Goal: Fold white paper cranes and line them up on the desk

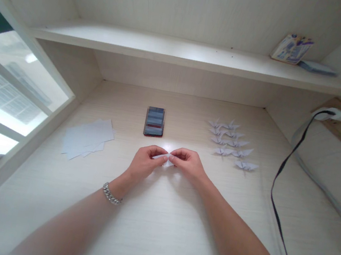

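A small folded piece of white paper (pixel 165 158) lies between my two hands at the middle of the pale wooden desk (pixel 152 230). My left hand (pixel 144 162), a silver bracelet on its wrist, pinches the paper's left end with fingers closed. From the other side my right hand (pixel 188 162) pinches its right end, fingers curled shut. Most of the paper is hidden by my fingers.
Several folded paper cranes (pixel 232 143) lie in rows to the right. A stack of white sheets (pixel 88 137) lies to the left. A phone (pixel 154 121) sits behind my hands. A black cable (pixel 284 174) runs down the right side from a wall socket (pixel 340 117). A booklet (pixel 292 48) leans on the shelf.
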Motion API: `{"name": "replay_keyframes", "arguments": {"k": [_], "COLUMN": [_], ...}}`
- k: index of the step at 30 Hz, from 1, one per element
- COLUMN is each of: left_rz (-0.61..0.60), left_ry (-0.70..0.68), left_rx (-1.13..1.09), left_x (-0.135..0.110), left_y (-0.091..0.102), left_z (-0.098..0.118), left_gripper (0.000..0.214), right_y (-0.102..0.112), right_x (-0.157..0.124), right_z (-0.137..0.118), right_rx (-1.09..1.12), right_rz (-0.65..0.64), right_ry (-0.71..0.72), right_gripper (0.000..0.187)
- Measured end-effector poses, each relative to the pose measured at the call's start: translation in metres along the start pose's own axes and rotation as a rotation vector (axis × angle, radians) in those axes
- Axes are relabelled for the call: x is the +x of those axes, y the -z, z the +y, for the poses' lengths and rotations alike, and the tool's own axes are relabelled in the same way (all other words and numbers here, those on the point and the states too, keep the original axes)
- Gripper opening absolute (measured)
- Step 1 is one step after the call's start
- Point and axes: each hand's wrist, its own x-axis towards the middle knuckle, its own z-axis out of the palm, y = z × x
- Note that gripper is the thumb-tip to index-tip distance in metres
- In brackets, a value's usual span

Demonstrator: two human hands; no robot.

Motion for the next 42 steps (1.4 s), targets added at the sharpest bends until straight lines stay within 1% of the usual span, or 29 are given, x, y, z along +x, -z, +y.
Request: {"name": "replay_keyframes", "arguments": {"k": [4, 11, 14, 18, 22, 25, 30, 42], "left_rz": [-0.007, 0.018, 0.041, 0.075, 0.069, 0.088, 0.106, 0.109], "left_ry": [-0.015, -0.026, -0.062, -0.122, -0.144, -0.137, -0.126, -0.078], "left_rx": [0.006, -0.019, 0.002, 0.059, 0.091, 0.072, 0.015, -0.058], "left_x": [-0.0007, -0.0011, -0.0021, -0.0047, -0.0064, -0.006, -0.0043, -0.0035], "left_y": [0.0001, -0.0002, -0.0008, -0.0028, -0.0036, -0.0027, -0.0008, -0.0001], "left_z": [0.0019, 0.0027, 0.0047, 0.0089, 0.0102, 0.0076, 0.0017, 0.0023], "left_gripper": [0.024, 0.013, 0.009, 0.009, 0.013, 0.017, 0.021, 0.02], "right_y": [-0.0018, -0.0037, -0.0038, -0.0023, -0.0002, 0.0008, -0.0001, -0.0004], "right_x": [-0.0014, -0.0021, -0.003, -0.0032, -0.0022, -0.0024, -0.0049, -0.0066], "right_z": [-0.0017, -0.0015, -0.0029, -0.0046, -0.0045, -0.0046, -0.007, -0.0078], "right_rx": [0.051, 0.102, 0.117, 0.132, 0.061, -0.035, -0.14, -0.236], "right_rz": [-0.019, 0.019, 0.013, -0.022, -0.034, -0.048, -0.013, 0.029], "right_ry": [-0.019, 0.0, -0.002, -0.038, -0.018, 0.046, 0.149, 0.186], "right_gripper": [0.019, 0.017, 0.018, 0.025, 0.028, 0.024, 0.018, 0.015]}}
